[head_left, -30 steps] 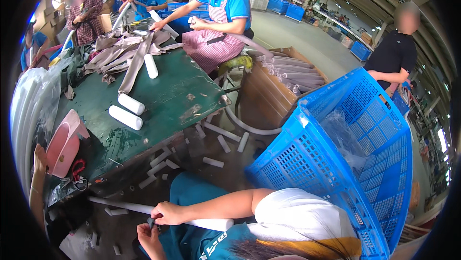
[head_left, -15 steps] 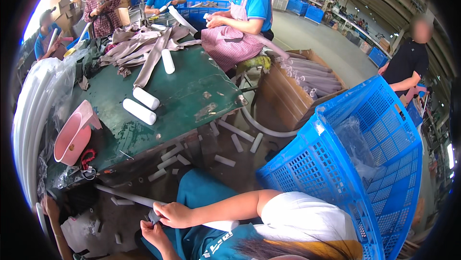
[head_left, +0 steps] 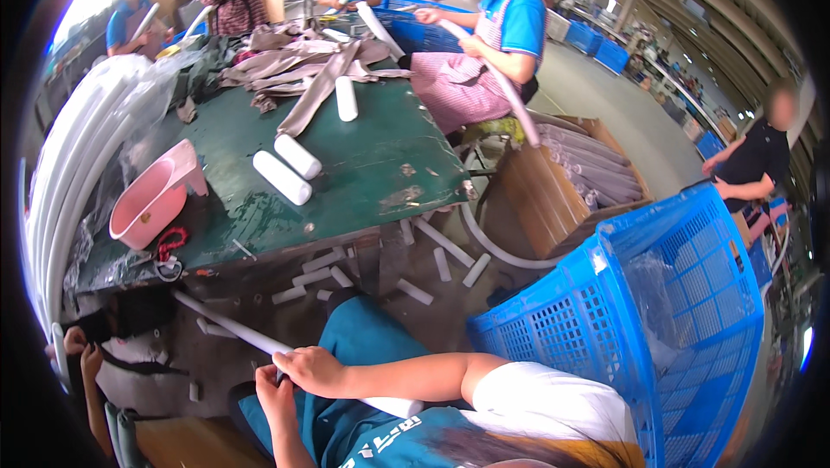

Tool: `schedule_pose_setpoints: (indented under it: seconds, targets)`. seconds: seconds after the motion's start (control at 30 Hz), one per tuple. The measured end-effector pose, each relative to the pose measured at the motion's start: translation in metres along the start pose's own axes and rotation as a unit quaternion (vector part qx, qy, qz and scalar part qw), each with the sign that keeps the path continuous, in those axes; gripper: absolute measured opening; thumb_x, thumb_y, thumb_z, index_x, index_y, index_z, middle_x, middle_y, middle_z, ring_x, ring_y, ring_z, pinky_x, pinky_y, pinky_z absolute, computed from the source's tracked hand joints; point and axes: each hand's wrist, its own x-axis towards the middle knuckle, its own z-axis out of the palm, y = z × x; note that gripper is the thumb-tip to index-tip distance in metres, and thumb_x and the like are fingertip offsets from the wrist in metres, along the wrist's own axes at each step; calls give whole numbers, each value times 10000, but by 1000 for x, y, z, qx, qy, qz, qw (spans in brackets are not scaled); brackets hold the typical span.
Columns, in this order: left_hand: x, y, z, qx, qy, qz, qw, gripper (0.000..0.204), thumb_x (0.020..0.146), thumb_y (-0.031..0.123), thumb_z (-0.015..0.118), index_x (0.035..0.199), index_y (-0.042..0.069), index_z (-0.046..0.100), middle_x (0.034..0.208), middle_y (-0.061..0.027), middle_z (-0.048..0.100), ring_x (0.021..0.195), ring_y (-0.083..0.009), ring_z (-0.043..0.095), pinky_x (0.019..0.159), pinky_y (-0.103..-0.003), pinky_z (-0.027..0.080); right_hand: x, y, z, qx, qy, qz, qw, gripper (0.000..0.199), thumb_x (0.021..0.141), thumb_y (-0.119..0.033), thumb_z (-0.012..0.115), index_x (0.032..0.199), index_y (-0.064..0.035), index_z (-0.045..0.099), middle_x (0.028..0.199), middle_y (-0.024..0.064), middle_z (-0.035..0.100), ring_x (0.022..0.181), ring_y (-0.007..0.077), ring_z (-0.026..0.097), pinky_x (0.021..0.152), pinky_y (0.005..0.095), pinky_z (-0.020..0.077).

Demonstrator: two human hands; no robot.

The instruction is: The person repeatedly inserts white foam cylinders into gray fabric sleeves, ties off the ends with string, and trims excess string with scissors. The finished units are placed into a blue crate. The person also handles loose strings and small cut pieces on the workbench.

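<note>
A long white foam tube (head_left: 229, 325) slants across my lap, from under the table's edge to my right side. My right hand (head_left: 316, 370) is closed around its middle. Close beside it, my left hand (head_left: 277, 392) pinches at something small and dark; the fingers cover most of it, so its kind is unclear. The tube's thick near end (head_left: 396, 406) shows below my right forearm, over my teal apron (head_left: 367, 338).
A green table (head_left: 372, 165) carries white rolls (head_left: 282, 178), mauve fabric strips (head_left: 320, 96), a pink plastic tub (head_left: 151, 200) and red-handled scissors (head_left: 169, 248). Blue crates (head_left: 562, 304) stand at right. A co-worker's hands (head_left: 82, 351) are at far left; tube offcuts litter the floor.
The view has shifted, so the table sits farther right. My left hand has come up closer to my right hand on the tube. The seated co-worker now holds a mauve tube with hands apart.
</note>
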Motion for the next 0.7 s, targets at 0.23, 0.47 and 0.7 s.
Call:
schedule_pose_setpoints:
  seconds: [0.23, 0.47, 0.7]
  targets:
    - [-14, 19, -1, 376, 148, 152, 902, 240, 715, -10, 693, 813, 47, 481, 684, -158, 620, 634, -371, 619, 566, -398, 476, -4, -1, 11, 21, -100, 63, 993, 253, 864, -87, 591, 1090, 23, 561, 833, 206, 678, 714, 330, 686, 598, 394, 566]
    - [-7, -9, 1, 20, -4, 6, 1000, 269, 840, -38, 566, 1093, -43, 473, 877, -127, 623, 753, -168, 614, 662, -288, 508, 10, -1, -4, -50, -62, 4, 997, 166, 832, -86, 620, 954, -48, 514, 708, 137, 660, 641, 288, 686, 502, 353, 541]
    - [-17, 23, -9, -93, -55, -75, 991, 378, 728, -34, 615, 1102, -36, 557, 977, -111, 622, 889, -183, 601, 799, -292, 496, 10, -2, -2, 75, -119, 130, 981, 251, 795, -84, 639, 973, -93, 464, 707, 178, 634, 700, 403, 646, 584, 480, 517]
